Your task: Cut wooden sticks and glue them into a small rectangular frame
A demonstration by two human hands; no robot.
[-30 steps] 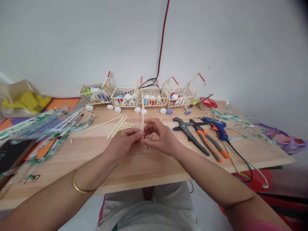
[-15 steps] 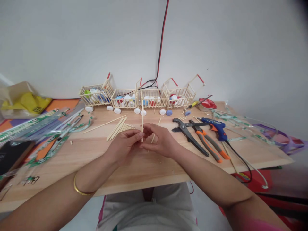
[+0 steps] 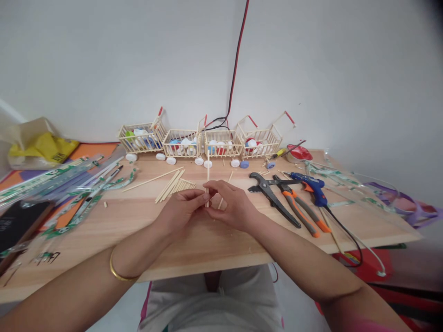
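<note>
We see the wooden stick [image 3: 208,171] standing upright over the near middle of the table [image 3: 221,246], its lower part lost among our fingers. Our left hand [image 3: 183,207] pinches it narrowly between thumb and fingers; the folded fingertips behind are hidden. Our right hand [image 3: 232,206] curls against it from the right, but we cannot tell whether its fingers grip or only touch.

Just beyond the left hand, it covers the near ends of some short sticks [image 3: 183,185]. Far back, four little carts [image 3: 141,138] stand in a row; bars obscure their colourful contents, which we cannot name, and our upright stick crosses in front of one wheel. To the right lie pliers [image 3: 301,207] and a blue glue gun [image 3: 315,189], whose tip is hard to make out. A dark, flat object [image 3: 20,221] is cut off at the left edge.
</note>
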